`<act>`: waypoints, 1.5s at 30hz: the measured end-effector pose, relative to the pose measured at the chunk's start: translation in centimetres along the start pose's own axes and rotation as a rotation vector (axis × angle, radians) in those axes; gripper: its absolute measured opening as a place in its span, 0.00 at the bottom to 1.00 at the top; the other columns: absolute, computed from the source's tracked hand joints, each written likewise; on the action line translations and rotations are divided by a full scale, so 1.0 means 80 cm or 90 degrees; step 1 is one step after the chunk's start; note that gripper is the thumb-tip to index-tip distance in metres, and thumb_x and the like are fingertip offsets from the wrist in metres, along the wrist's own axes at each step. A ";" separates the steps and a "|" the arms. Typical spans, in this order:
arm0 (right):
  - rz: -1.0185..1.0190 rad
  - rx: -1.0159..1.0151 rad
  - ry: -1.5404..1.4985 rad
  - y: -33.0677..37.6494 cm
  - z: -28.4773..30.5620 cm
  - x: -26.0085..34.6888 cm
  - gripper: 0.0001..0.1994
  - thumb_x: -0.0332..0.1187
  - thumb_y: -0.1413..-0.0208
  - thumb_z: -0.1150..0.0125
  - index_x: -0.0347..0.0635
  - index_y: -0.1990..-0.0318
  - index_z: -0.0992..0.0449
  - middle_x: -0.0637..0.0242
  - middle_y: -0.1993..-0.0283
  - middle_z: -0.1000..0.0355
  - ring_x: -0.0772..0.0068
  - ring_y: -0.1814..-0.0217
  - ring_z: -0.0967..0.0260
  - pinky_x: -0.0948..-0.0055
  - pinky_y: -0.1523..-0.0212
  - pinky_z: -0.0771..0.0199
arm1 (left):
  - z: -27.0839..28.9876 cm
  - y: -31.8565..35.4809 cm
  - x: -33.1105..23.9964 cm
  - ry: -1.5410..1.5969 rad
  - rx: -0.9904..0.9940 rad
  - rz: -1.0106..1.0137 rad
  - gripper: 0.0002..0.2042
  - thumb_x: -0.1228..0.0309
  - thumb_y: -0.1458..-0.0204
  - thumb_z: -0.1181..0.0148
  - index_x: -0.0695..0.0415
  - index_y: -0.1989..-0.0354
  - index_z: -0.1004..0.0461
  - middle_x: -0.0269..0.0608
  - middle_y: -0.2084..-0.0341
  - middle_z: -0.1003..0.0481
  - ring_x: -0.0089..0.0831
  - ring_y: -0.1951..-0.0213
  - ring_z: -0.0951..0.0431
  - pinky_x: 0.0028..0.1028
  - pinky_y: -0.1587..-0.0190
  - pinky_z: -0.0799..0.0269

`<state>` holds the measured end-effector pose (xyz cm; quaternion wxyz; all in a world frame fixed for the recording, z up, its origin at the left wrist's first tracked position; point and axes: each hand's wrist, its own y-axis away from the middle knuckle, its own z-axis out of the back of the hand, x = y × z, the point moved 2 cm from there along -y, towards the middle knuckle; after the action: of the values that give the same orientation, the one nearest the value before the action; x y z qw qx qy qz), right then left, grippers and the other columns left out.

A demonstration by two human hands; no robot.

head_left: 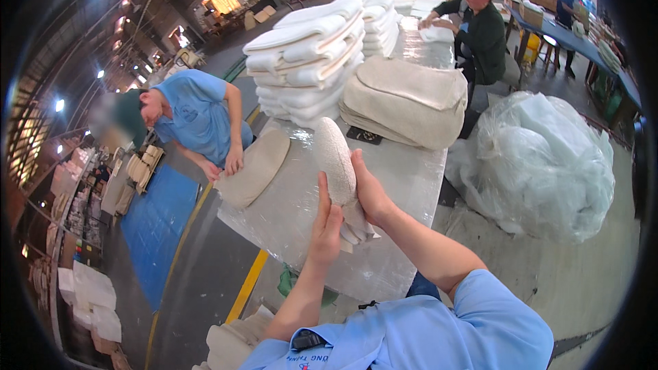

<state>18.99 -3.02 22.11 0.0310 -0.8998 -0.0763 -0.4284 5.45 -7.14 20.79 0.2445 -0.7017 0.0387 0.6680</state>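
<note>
beige fabric-covered cushion (336,159) stands on edge on the plastic-wrapped table (404,185), left hand (325,223) and right hand (369,188) pressed flat on its sides. looks soft, light; squeeze mid-body.

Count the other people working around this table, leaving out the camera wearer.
3. One in a blue shirt leans at the table's left edge; one in a dark green top sits at its far right end; one in dark clothes stands farther back right. Others may be hidden.
</note>
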 end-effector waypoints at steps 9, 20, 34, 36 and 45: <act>0.226 0.070 0.107 -0.056 0.057 -0.066 0.37 0.60 0.20 0.72 0.49 0.14 0.60 0.59 0.11 0.59 0.61 0.10 0.65 0.62 0.15 0.62 | 0.017 -0.020 0.047 -0.146 0.022 -0.115 0.43 0.76 0.31 0.47 0.62 0.16 0.69 0.52 0.16 0.59 0.42 0.17 0.54 0.39 0.19 0.58; -0.141 -0.099 -0.098 -0.035 0.004 -0.010 0.37 0.62 0.21 0.68 0.44 0.20 0.44 0.51 0.25 0.34 0.53 0.27 0.32 0.55 0.27 0.32 | 0.030 -0.101 -0.011 -0.579 -0.033 0.220 0.30 0.51 0.25 0.61 0.60 0.25 0.37 0.64 0.29 0.34 0.63 0.30 0.32 0.50 0.30 0.34; 0.077 -0.122 0.652 -0.118 0.154 -0.097 0.34 0.37 0.35 0.37 0.39 0.22 0.37 0.53 0.34 0.23 0.62 0.33 0.25 0.64 0.33 0.28 | 0.049 -0.117 0.204 0.314 -0.271 0.412 0.28 0.52 0.26 0.51 0.61 0.28 0.30 0.49 0.35 0.24 0.41 0.37 0.23 0.38 0.33 0.30; 0.052 -0.212 0.656 -0.133 0.179 -0.086 0.25 0.36 0.35 0.38 0.37 0.33 0.25 0.53 0.46 0.18 0.64 0.42 0.21 0.63 0.40 0.24 | 0.055 -0.128 0.216 0.228 -0.281 0.426 0.28 0.55 0.29 0.48 0.62 0.28 0.30 0.48 0.35 0.24 0.41 0.36 0.23 0.37 0.33 0.31; 0.044 -0.307 0.554 -0.170 0.195 -0.114 0.14 0.37 0.36 0.35 0.35 0.53 0.16 0.48 0.62 0.18 0.62 0.62 0.22 0.60 0.58 0.25 | 0.076 -0.215 0.261 -0.264 -0.258 0.242 0.24 0.73 0.40 0.39 0.62 0.34 0.23 0.49 0.36 0.24 0.43 0.35 0.23 0.37 0.31 0.32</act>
<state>23.09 11.25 5.07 -0.1351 -0.6212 0.0747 -0.7683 8.63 16.04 5.91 -0.0262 -0.5654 -0.0156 0.8243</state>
